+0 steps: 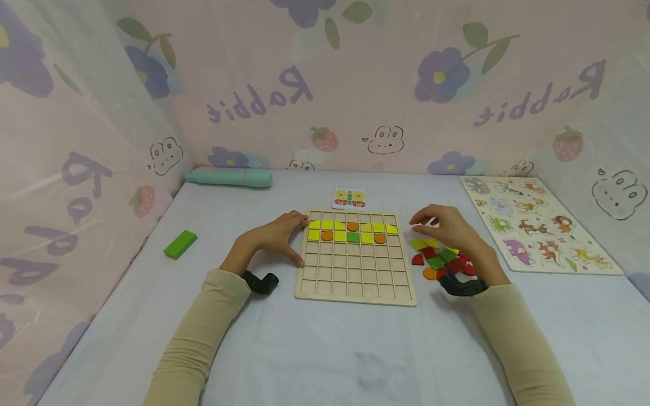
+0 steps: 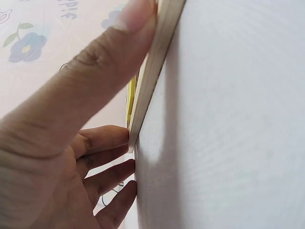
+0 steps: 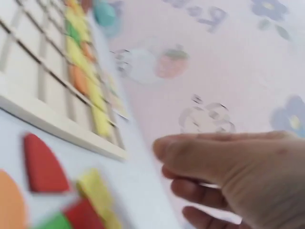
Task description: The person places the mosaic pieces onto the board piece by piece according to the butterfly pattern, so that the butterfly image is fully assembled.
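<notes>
My left hand (image 1: 276, 234) rests along the left edge of a wooden grid board (image 1: 355, 279), fingers near its far corner and thumb lower down that side. In the left wrist view, the thumb (image 2: 81, 81) and a fingertip touch the board's edge. Yellow squares (image 1: 367, 238), rounded yellow pieces, orange discs (image 1: 380, 239) and a green square (image 1: 353, 237) fill cells in the upper rows. Right of the board my right hand (image 1: 449, 228) hovers near loose pieces, its fingers loosely bent; the right wrist view shows nothing held in it.
Loose red, green, yellow and orange pieces (image 1: 429, 252) lie right of the board. A butterfly pattern card (image 1: 349, 198) lies behind it. An animal puzzle board (image 1: 540, 225) is at the right, a mint-green marker-shaped object (image 1: 228, 177) at the back left, a green block (image 1: 180, 244) at the left.
</notes>
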Demonstrator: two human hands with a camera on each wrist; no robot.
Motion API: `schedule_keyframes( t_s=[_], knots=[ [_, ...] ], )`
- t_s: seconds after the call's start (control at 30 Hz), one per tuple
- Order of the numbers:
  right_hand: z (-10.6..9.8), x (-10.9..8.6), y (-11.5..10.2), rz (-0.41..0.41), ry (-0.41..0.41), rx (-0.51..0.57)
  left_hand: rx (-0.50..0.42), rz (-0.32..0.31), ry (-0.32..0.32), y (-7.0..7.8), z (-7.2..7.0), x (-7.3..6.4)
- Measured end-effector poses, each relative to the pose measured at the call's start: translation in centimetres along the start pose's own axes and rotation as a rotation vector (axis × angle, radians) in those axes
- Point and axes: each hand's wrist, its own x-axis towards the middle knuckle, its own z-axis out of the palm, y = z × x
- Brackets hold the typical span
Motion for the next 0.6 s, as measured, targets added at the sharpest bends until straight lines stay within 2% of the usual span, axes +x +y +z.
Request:
schedule_keyframes(
  t_s=[0.13, 0.23, 0.43, 0.6],
  knots=[
    [-2.6, -1.5, 1.6, 0.153, -0.005, -0.06, 0.006, 0.004, 0.001, 0.0, 0.0, 0.0],
    [-3.6, -2.5, 2.7, 0.247, -0.01, -0.107, 0.009, 0.006, 0.001, -0.1, 0.0, 0.0],
    [-3.9, -3.4, 4.4, 0.395, -0.057, -0.126, 0.009, 0.018, 0.004, -0.2, 0.0, 0.0],
    [-3.8, -3.7, 4.9, 0.467, -0.09, -0.142, 0.015, 0.01, 0.0, -0.3, 0.1, 0.1]
  ],
)
